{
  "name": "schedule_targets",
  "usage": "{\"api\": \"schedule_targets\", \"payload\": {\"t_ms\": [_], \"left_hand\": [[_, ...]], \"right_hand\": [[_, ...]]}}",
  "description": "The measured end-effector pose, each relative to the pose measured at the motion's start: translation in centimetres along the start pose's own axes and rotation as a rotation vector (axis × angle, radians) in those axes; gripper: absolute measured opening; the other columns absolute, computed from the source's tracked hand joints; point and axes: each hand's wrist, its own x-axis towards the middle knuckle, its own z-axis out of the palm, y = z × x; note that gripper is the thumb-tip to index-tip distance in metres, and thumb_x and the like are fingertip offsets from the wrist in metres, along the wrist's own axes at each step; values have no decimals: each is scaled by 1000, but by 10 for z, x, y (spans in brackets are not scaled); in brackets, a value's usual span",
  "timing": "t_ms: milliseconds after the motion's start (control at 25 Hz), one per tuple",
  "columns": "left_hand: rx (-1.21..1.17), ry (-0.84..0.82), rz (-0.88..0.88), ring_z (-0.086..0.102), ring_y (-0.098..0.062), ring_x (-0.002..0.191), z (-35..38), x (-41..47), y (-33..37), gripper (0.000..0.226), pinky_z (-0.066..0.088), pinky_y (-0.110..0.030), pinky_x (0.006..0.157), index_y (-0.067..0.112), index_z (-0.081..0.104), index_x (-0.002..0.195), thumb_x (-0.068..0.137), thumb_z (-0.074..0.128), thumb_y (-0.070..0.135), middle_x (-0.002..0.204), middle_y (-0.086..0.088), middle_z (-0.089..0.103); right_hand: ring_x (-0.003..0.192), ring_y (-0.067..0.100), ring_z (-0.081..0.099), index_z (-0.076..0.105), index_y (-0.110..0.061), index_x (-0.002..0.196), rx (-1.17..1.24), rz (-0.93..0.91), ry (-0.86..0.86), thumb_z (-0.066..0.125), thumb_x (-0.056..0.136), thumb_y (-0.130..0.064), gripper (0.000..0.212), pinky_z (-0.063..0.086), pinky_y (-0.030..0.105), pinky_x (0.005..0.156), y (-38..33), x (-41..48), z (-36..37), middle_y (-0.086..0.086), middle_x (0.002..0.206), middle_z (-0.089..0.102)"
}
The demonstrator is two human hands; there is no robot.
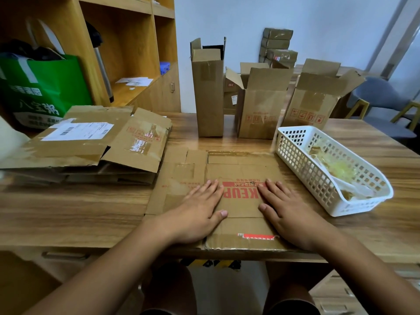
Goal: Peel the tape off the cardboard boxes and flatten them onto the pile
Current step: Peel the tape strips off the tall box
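In the head view, a flattened box point(241, 169) is seen at the near edge of the table point(68, 212). It is pressed down by the left hand point(197, 214) and the right hand point(288, 214), with fingers straight, close together and gripping nothing. Left of this box the pile point(86, 142) is stacked. Just right of it a white basket point(295, 160) of peeled tape point(341, 170) is set. Beyond it three open boxes point(259, 110) are stood upright.

Pile point(84, 144) left, basket point(329, 169) right — bare table point(68, 212) near-left.
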Motion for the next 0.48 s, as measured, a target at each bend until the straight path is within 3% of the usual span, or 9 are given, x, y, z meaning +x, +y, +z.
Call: {"api": "schedule_targets", "payload": {"t_ms": [80, 120, 200, 280, 360, 480], "left_hand": [[6, 16, -9, -19, -5, 150, 2, 2, -1, 69, -17, -24, 116, 26, -12, 159, 106, 21, 54, 166, 7, -19], [9, 24, -14, -18, -5, 150, 2, 1, 0, 69, -17, -24, 115, 26, -12, 159, 106, 22, 54, 166, 7, -18], [-2, 46, -21, -15, -5, 151, 2, -1, 2, 69, -15, -23, 115, 27, -9, 160, 106, 24, 55, 167, 8, -15], [-64, 104, -49, -8, -4, 153, -1, -6, 2, 69, -10, -24, 117, 29, -2, 161, 105, 29, 56, 168, 10, -7], [-96, 214, -147, 0, -7, 154, -3, -14, -4, 69, -3, -29, 120, 31, 6, 161, 103, 30, 59, 167, 13, 1], [-165, 318, -374, 10, -14, 155, -8, -30, -23, 72, 10, -37, 124, 30, 15, 160, 99, 37, 62, 168, 9, 10]], "right_hand": [[154, 11, -13, -4, -33, 160, -60, 1, 3, -30, 60, -87, 116, -8, 31, 124, 1, 0, 5, -12, 166, -12], [154, 11, -14, -5, -33, 160, -70, 8, 8, -33, 56, -87, 121, -7, 32, 124, 1, -1, 6, -12, 166, -12], [154, 11, -13, -3, -33, 161, -40, 14, 17, -10, 80, -83, 95, -7, 33, 125, 0, -2, 5, -9, 168, -11], [154, 10, -12, 2, -34, 161, 17, 21, 9, 17, 101, -62, 67, -5, 32, 125, -2, -5, 0, -7, 169, -8], [155, 13, -10, 10, -34, 161, 104, 57, 33, 33, 103, -56, 66, -3, 31, 125, -1, -9, -6, -3, 170, -5], [156, 18, -2, 16, -30, 161, 258, 191, 78, 46, 96, -62, 78, 5, 32, 124, 2, -16, -17, 3, 170, -1]]}}
